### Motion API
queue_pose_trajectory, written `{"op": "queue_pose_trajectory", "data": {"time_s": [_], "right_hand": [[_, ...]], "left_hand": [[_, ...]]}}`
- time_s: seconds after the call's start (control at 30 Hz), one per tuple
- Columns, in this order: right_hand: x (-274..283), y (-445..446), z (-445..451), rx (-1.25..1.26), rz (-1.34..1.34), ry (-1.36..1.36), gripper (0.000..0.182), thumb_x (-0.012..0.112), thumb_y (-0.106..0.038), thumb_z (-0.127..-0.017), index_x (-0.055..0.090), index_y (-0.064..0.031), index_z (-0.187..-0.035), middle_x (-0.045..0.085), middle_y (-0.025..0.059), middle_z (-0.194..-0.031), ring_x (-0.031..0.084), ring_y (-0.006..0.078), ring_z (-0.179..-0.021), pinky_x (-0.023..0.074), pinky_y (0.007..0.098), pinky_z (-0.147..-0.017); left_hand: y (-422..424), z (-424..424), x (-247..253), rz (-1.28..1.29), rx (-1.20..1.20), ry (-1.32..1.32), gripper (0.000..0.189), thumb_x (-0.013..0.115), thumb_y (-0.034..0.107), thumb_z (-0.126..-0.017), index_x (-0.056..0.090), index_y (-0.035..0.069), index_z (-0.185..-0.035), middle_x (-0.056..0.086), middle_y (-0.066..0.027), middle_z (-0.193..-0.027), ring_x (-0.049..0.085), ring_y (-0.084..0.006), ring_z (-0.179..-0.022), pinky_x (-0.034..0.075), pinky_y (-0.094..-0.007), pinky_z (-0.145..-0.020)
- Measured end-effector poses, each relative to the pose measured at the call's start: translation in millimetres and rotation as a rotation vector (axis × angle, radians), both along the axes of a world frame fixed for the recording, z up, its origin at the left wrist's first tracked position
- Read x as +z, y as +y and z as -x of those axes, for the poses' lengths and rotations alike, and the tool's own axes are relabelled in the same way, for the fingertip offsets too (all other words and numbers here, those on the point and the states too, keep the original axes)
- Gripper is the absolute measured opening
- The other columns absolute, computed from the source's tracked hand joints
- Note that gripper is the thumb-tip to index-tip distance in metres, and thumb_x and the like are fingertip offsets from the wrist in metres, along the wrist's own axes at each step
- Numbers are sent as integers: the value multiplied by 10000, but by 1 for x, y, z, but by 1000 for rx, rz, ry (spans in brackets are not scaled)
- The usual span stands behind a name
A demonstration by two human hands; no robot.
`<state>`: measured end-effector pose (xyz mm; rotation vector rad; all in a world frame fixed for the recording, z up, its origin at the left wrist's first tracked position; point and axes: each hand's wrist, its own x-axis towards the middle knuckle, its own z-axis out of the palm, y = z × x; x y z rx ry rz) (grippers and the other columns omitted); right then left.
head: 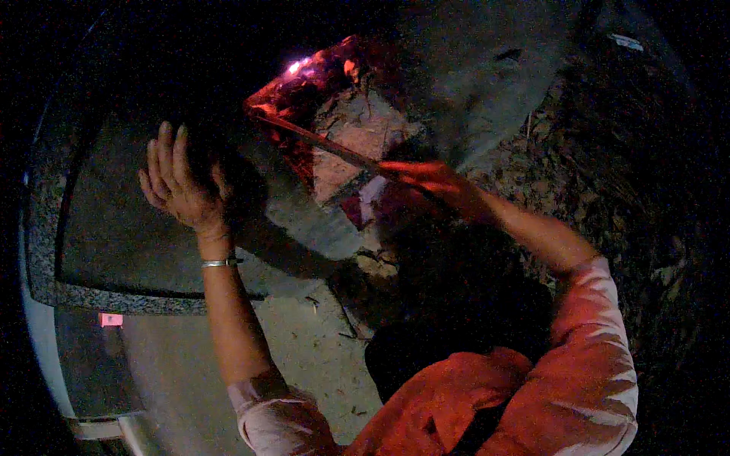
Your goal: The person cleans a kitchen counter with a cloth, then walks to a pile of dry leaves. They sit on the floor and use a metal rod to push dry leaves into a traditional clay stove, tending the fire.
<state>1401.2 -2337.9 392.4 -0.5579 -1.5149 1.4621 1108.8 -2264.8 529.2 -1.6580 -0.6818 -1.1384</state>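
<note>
My right hand (439,179), lit red and slightly blurred, grips one end of a thin stick (336,149). The stick slants up and left, its far end reaching a red-glowing heap (308,82) with a white-hot bright spot; dark pieces in it look like burning wood or embers. Pale, broken slab-like pieces (359,142) lie beside the glow, under or behind the stick. My left hand (185,188) is held up to the left, palm and fingers spread, holding nothing. A silver-coloured bracelet (217,263) circles that wrist.
Dry leaves and litter (604,188) cover the ground on the right. A speckled stone edge (137,299) borders a dark surface at left. Below it sits a small pink object (111,320). A pale stone (375,265) lies near my dark-clothed legs. Much is lost in darkness.
</note>
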Motion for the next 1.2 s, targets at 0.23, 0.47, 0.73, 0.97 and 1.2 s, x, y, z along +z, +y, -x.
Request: {"op": "queue_pose_trajectory", "data": {"time_s": [0.23, 0.47, 0.73, 0.97, 1.2], "right_hand": [[-15, -52, -23, -87, 478, 125, 662, 562, -387, -763, 318, -29, -1264, 479, -59, -728, 389, 10, -552, 313, 158, -467], [-33, -16, -8, -114, 420, 311, 642, 519, -433, -777, 292, -98, -1275, 471, -34, -691, 346, 5, -471, 252, 136, -386], [-38, -18, 48, -533, 221, 379, 423, 475, -488, -783, 470, -83, -902, 441, -36, -612, 336, 35, -419, 242, 180, -359], [1, 45, 55, -533, 182, 284, 366, 453, -460, -792, 471, -95, -775, 444, -35, -612, 355, 55, -455, 241, 210, -375], [31, 107, 35, -682, 225, 360, 233, 477, -359, -813, 449, -129, -792, 423, -44, -618, 370, 42, -512, 279, 194, -427]], "left_hand": [[35, 11, 2, 14, 1, -17, 401, 399, 390, -827, 472, 140, -1132, 450, -36, -1222, 393, -224, -1136, 180, -389, -978], [31, 10, -4, 50, 90, 14, 378, 357, 357, -847, 449, 150, -1150, 454, -23, -1209, 380, -203, -1135, 183, -373, -974], [8, 12, -1, 31, -7, -3, 396, 381, 363, -831, 457, 128, -1141, 457, -41, -1210, 382, -221, -1141, 184, -390, -976], [-10, 14, 15, 52, -93, 3, 347, 449, 250, -808, 458, 138, -1137, 467, -24, -1197, 389, -196, -1131, 165, -361, -986], [-34, 12, 16, 118, -55, -6, 353, 465, 234, -795, 458, 146, -1137, 465, -15, -1197, 381, -194, -1136, 168, -367, -985]]}}
